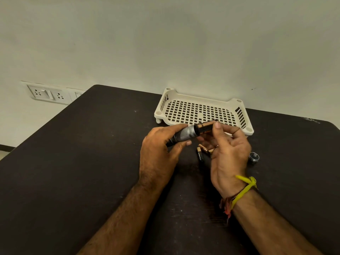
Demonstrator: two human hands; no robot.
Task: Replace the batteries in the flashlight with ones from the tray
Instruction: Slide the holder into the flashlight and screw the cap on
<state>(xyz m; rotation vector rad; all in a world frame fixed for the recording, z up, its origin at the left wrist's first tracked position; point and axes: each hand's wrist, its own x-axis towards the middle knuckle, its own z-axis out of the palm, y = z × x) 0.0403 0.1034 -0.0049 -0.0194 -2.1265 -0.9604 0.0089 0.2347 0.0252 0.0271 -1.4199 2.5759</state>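
Observation:
My left hand (pixel 161 146) grips the grey flashlight body (pixel 184 135), held level above the dark table. A black battery holder with copper-topped batteries (pixel 205 128) sticks partway out of its open right end. My right hand (pixel 227 150) pinches that holder between thumb and fingers. Loose black-and-copper batteries (pixel 203 152) lie on the table just under my right hand, partly hidden by it. The flashlight's end cap (pixel 253 157) lies on the table to the right of my right hand. The white slotted tray (pixel 200 111) stands behind the hands with nothing visible inside.
The dark table (pixel 92 162) stretches wide to the left and toward me. Behind it is a pale wall with a socket panel (pixel 48 94) at the left. The tray sits close to the table's far edge.

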